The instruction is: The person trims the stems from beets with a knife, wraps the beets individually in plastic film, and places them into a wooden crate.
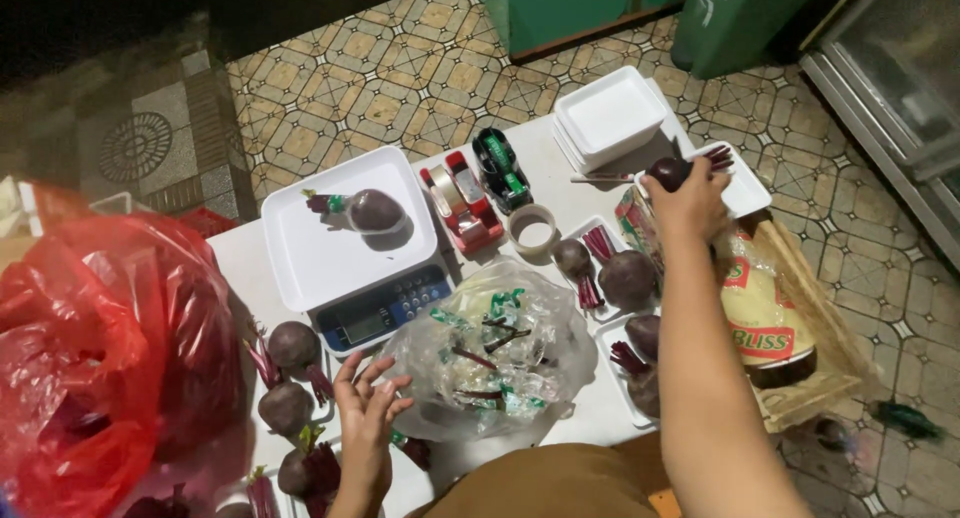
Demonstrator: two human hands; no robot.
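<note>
White table (pixel 590 418) sits on a patterned tile floor (pixel 400 68), beige and green, dim light. Green bins (pixel 560 8) stand on the floor at 12 o'clock, and a metal-framed glass door or cabinet (pixel 890 78) shows at 2 o'clock.

A digital scale (pixel 345 238) stands left of centre with one wrapped beet (pixel 372 210) on its white platform. Just at 3 o'clock of the scale are a red tape dispenser (pixel 462 200), a green-black tape dispenser (pixel 500 165) and a loose tape roll (pixel 533 229).

A stack of white foam trays (pixel 610 113) lies at 1 o'clock. Next to it, toward 4 o'clock, a single foam tray (pixel 745 190) takes the beet in hand (pixel 668 171): the right hand (pixel 690 203) has its fingers clamped around that dark beet, stems pointing to 3 o'clock, right over the tray edge.

Two more trays: one (pixel 592 233) at centre right holds two beets, one (pixel 612 338) below it holds more beets (partly hidden by the forearm).

A clear plastic bag (pixel 490 353) at centre holds stem scraps and green labels. The left hand (pixel 366 418) is at 7 o'clock of it, fingers spread apart, tips touching the bag's edge, gripping nothing.

Loose beets (pixel 290 378) lie at 9 o'clock of that hand. A big red plastic bag (pixel 90 348) fills the far left. A roll of cling film in a yellow wrapper (pixel 760 318) lies in a wooden crate (pixel 820 318) at 3 o'clock.
</note>
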